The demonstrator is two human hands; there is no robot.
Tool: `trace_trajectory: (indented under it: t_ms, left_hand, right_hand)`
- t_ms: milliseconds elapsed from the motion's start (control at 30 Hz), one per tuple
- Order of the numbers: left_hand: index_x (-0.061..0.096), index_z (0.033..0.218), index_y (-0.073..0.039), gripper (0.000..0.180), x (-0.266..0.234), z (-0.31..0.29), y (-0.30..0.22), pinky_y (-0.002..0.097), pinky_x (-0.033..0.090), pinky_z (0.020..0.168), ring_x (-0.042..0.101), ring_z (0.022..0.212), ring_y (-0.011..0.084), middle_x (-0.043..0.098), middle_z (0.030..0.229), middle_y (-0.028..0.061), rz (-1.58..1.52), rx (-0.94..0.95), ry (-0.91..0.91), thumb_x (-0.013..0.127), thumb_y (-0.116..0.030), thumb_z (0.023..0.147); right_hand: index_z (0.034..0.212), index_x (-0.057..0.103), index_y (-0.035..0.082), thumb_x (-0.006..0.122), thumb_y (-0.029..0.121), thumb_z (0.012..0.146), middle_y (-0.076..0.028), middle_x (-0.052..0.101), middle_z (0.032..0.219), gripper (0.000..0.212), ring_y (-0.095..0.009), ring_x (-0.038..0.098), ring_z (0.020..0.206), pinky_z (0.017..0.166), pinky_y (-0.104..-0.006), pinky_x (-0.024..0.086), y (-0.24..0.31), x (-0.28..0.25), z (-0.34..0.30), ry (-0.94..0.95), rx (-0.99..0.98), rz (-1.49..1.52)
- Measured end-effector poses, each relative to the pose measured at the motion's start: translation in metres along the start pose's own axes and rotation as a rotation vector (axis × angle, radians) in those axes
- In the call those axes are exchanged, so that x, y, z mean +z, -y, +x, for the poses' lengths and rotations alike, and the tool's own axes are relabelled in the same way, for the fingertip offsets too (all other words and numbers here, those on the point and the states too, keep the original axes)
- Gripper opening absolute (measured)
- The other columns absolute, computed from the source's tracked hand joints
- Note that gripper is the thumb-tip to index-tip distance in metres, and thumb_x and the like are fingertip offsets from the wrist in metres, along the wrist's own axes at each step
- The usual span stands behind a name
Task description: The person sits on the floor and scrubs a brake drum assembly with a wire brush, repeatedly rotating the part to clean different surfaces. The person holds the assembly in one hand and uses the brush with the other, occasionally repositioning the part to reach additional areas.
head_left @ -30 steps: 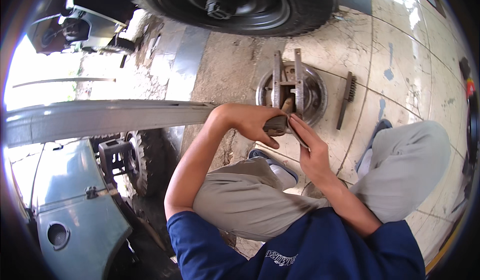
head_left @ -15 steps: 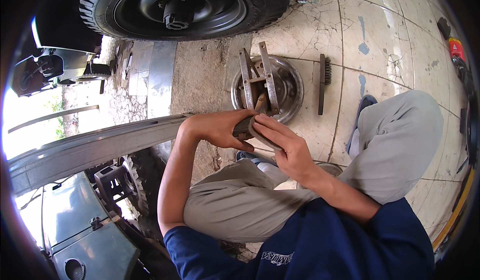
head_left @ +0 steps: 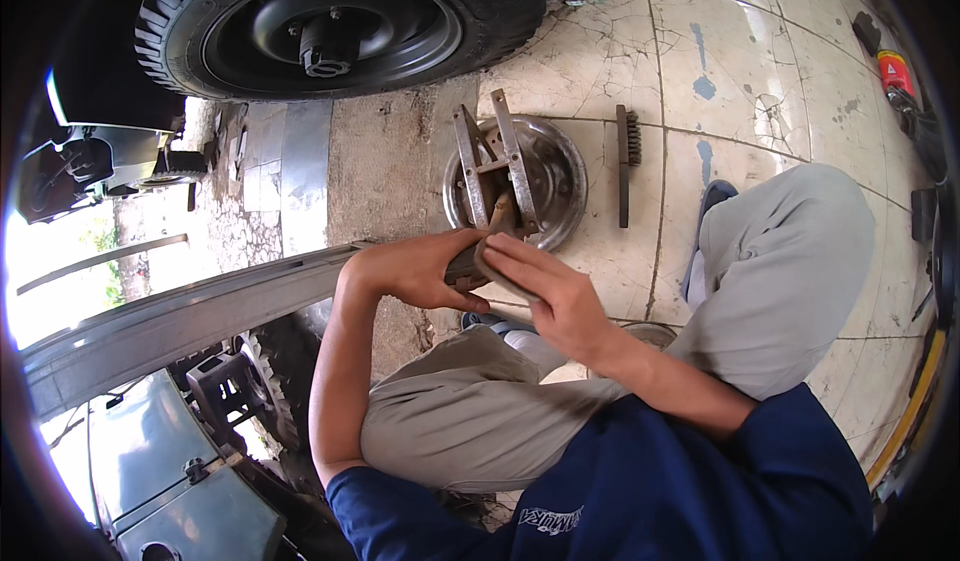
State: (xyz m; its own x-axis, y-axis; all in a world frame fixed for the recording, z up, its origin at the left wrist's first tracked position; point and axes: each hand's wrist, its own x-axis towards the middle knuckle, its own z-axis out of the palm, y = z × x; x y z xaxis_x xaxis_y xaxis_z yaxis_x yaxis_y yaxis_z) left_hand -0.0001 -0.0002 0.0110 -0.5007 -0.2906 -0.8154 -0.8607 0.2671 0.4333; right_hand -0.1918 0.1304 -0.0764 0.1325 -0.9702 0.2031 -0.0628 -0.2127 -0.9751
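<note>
My left hand [head_left: 410,271] curves its thumb and fingers around the end of a dark, notched metal part [head_left: 465,269]. My right hand [head_left: 550,291] presses a thin, grey-brown flat piece [head_left: 508,279] against that end, its fingers held together along it. What the flat piece is made of does not show clearly. Just beyond my fingers, a worn metal bracket with two long arms [head_left: 514,156] stands over a round steel wheel rim [head_left: 572,186]. A wire brush [head_left: 624,176] lies on the tiles to the right of the rim.
A large black tyre [head_left: 490,21] on a dark wheel stands at the far side. A long grey metal beam [head_left: 190,311] runs in from the left to my left wrist. Green vehicle panels [head_left: 180,461] lie at lower left. A red-and-yellow can [head_left: 895,73] is at far right.
The whole view has shifted slightly, so surroundings sit a little further left. My hands keep the same hold, the right fingers still on the flat piece.
</note>
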Motion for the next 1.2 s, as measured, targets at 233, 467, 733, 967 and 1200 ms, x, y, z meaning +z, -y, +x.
trace_trajectory:
  t_ms: [233, 467, 733, 967, 1200]
  left_hand:
    - [0.045, 0.147, -0.004, 0.091, 0.001, 0.001, 0.002, 0.0404, 0.05, 0.101, 0.063, 0.121, 0.0351, 0.061, 0.134, 0.0223, 0.002, 0.051, -0.041, 0.085, -0.05, 0.08]
    - [0.045, 0.147, -0.004, 0.088, 0.002, 0.004, 0.003, 0.0396, 0.05, 0.1, 0.063, 0.12, 0.0322, 0.063, 0.13, 0.0219, -0.007, 0.036, -0.041, 0.085, -0.047, 0.081]
    - [0.04, 0.152, -0.001, 0.097, -0.001, 0.002, -0.001, 0.0397, 0.047, 0.107, 0.058, 0.129, 0.0368, 0.058, 0.139, 0.0251, -0.043, 0.008, -0.002, 0.085, -0.048, 0.08]
    - [0.041, 0.152, -0.003, 0.096, 0.001, 0.001, 0.001, 0.0406, 0.048, 0.106, 0.06, 0.126, 0.0364, 0.059, 0.138, 0.0244, -0.048, 0.043, -0.032, 0.085, -0.049, 0.08]
    - [0.046, 0.148, -0.004, 0.09, -0.001, 0.0, -0.003, 0.0397, 0.049, 0.102, 0.062, 0.121, 0.0319, 0.062, 0.133, 0.0218, -0.035, 0.013, -0.046, 0.086, -0.047, 0.079]
  right_hand:
    - [0.14, 0.061, 0.01, 0.052, -0.018, 0.079, -0.014, 0.058, 0.145, 0.067, -0.035, 0.056, 0.133, 0.11, -0.0411, 0.049, -0.005, 0.002, 0.0, -0.024, 0.103, 0.062]
    - [0.14, 0.062, 0.011, 0.052, -0.016, 0.081, -0.014, 0.06, 0.143, 0.066, -0.035, 0.058, 0.131, 0.109, -0.0414, 0.049, -0.001, 0.001, -0.005, -0.03, 0.081, -0.012]
    - [0.142, 0.059, 0.012, 0.054, -0.013, 0.084, -0.015, 0.06, 0.142, 0.064, -0.035, 0.059, 0.129, 0.105, -0.0418, 0.052, -0.012, -0.003, -0.001, 0.014, 0.135, -0.012]
    - [0.143, 0.057, 0.011, 0.057, -0.014, 0.081, -0.015, 0.06, 0.142, 0.067, -0.035, 0.058, 0.13, 0.107, -0.0419, 0.051, -0.007, 0.0, -0.005, -0.007, 0.136, -0.017]
    - [0.143, 0.058, 0.008, 0.056, -0.016, 0.079, -0.017, 0.06, 0.142, 0.067, -0.035, 0.057, 0.132, 0.109, -0.0423, 0.049, -0.014, 0.003, -0.002, -0.048, 0.069, -0.096]
